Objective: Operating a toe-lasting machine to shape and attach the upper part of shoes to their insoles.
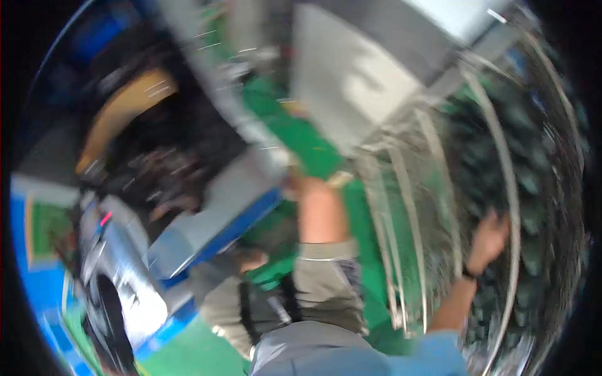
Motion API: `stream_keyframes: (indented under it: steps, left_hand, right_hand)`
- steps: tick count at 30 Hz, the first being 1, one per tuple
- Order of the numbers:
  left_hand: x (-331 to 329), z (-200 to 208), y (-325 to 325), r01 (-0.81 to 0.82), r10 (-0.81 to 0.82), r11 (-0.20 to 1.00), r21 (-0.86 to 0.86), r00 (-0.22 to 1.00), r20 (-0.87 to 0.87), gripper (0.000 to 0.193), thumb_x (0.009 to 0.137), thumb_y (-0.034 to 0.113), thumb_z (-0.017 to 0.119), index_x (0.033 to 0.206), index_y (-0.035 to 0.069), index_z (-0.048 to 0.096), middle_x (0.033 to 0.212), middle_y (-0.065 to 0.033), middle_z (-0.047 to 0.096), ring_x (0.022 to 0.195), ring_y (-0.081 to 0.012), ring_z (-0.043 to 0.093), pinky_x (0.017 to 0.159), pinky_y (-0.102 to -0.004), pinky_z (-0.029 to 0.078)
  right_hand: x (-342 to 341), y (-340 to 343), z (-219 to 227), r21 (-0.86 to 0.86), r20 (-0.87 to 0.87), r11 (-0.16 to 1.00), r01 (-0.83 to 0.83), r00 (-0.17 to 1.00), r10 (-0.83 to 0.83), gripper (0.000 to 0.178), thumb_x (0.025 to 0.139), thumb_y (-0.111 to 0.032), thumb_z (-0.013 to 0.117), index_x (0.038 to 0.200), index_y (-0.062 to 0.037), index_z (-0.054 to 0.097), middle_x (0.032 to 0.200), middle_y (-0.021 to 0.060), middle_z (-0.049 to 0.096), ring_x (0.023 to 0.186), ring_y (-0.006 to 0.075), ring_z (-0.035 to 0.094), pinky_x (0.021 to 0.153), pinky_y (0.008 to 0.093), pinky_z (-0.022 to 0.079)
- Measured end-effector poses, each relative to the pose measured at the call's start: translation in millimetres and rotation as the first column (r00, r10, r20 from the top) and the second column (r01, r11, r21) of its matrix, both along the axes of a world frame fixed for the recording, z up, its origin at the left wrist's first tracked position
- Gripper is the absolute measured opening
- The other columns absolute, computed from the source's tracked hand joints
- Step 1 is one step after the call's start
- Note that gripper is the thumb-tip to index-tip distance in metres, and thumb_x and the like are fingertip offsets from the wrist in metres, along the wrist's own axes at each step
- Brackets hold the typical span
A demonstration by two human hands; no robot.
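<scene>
My right hand is at the right, at the end of a bent forearm with a dark band at the wrist and a light blue sleeve. Its blurred fingers look apart, and I see nothing in them. It is nearest to a pale curved rail of a tall cage-like rack; whether it touches the rail I cannot tell. Past the rail, the rack is full of dark green, rounded pieces, too smeared to name. My left hand does not show.
Motion blurs everything. Below me are my beige shorts and a bare knee over a green floor. A light grey cabinet stands ahead. At the left are a grey-and-blue machine edge, a dark bin-like hollow and a shiny metal cylinder.
</scene>
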State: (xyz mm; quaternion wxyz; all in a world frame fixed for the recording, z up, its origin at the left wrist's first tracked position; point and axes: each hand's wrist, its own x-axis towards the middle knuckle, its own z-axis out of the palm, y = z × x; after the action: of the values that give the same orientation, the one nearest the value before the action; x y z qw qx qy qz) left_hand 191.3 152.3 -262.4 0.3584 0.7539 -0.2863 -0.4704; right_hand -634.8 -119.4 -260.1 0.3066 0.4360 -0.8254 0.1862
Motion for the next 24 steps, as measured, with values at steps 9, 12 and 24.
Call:
stream_keyframes:
  steps: [9, 12, 24]
  left_hand:
    - [143.9, 101.4, 126.1, -0.403, -0.437, 0.630, 0.664, 0.523, 0.732, 0.033, 0.080, 0.034, 0.065, 0.086, 0.002, 0.071, 0.090, -0.0202, 0.070, 0.090, -0.0391, 0.068, 0.081, -0.0480, 0.055]
    - [138.8, 116.1, 69.6, -0.664, -0.310, 0.672, 0.328, 0.149, 0.939, 0.034, 0.084, 0.033, 0.066, 0.094, 0.001, 0.066, 0.091, -0.0208, 0.071, 0.091, -0.0374, 0.070, 0.080, -0.0480, 0.056]
    - [399.3, -15.3, -38.6, -0.517, 0.091, 0.853, 0.073, 0.285, 0.954, 0.091, 0.058, 0.053, 0.085, 0.132, 0.004, 0.061, 0.118, -0.0226, 0.069, 0.108, -0.0339, 0.066, 0.094, -0.0452, 0.051]
  right_hand:
    - [305.6, 18.8, -22.4, -0.097, 0.549, -0.126, -0.987, -0.159, 0.820, 0.023, 0.101, -0.016, 0.060, 0.114, -0.0048, 0.076, 0.094, 0.0199, 0.075, 0.068, 0.0276, 0.066, 0.063, 0.0363, 0.054]
    - [337.9, 20.2, -40.5, -0.047, 0.501, -0.185, -0.982, -0.183, 0.846, 0.023, 0.102, -0.021, 0.062, 0.112, -0.0048, 0.076, 0.089, 0.0184, 0.074, 0.063, 0.0249, 0.064, 0.056, 0.0353, 0.051]
    - [382.4, 55.9, -61.7, 0.084, 0.996, 0.616, -0.783, 0.050, -0.072, 0.023, 0.098, -0.012, 0.061, 0.093, 0.0088, 0.070, 0.077, 0.0162, 0.070, 0.054, 0.0228, 0.050, 0.065, 0.0346, 0.053]
